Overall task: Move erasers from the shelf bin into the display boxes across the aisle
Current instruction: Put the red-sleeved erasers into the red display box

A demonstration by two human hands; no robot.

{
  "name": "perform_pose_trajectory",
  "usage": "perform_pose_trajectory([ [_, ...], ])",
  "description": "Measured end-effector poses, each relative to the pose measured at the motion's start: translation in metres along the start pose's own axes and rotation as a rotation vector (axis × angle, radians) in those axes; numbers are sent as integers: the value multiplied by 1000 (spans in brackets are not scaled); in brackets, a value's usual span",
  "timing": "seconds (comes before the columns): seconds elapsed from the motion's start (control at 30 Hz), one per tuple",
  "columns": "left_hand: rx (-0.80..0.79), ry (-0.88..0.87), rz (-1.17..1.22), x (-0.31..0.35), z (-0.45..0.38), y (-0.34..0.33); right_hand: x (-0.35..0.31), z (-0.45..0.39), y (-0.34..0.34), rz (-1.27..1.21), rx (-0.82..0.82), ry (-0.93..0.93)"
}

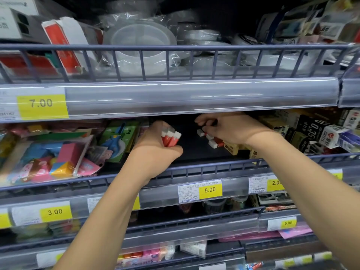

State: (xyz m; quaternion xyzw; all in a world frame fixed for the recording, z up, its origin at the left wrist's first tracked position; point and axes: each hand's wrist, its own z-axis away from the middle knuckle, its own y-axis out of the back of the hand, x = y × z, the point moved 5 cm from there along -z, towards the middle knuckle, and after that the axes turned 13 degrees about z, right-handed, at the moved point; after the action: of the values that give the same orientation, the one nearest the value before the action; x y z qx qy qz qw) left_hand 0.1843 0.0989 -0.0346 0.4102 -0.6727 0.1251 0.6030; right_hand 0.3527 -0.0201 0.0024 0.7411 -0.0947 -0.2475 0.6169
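Note:
Both hands reach into the middle shelf (194, 152), a dark tray behind a low blue rail. My left hand (155, 147) grips a bundle of three red-and-white erasers (171, 138), their white ends pointing up and right. My right hand (229, 129) is further right and deeper in, its fingers pinching a red-and-white eraser (201, 132) at the top of a small pile (215, 142) of the same erasers. Beige eraser boxes (232, 149) lie just right of that pile. The display boxes are not in view.
Bagged colourful toys (50, 158) and a green card pack (116, 141) fill the shelf's left. Black and white pencil-lead boxes (315, 133) crowd its right. The upper shelf (175, 98) overhangs close above my hands, holding tape rolls (140, 41). Price labels line the rails.

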Motion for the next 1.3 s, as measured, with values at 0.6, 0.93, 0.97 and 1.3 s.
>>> perform_pose_trajectory([
  [0.6, 37, 96, 79, -3, -3, 1, 13, -50, -30, 488, -274, 45],
  [0.93, 6, 86, 268, -4, 0, 1, -8, -18, -7, 171, -41, -15],
  [0.97, 12, 74, 263, -4, 0, 2, -11, -11, -6, 118, -60, -40],
  [1.3, -53, -84, 108, 21, 15, 3, -43, 19, -6, -704, -70, 136],
])
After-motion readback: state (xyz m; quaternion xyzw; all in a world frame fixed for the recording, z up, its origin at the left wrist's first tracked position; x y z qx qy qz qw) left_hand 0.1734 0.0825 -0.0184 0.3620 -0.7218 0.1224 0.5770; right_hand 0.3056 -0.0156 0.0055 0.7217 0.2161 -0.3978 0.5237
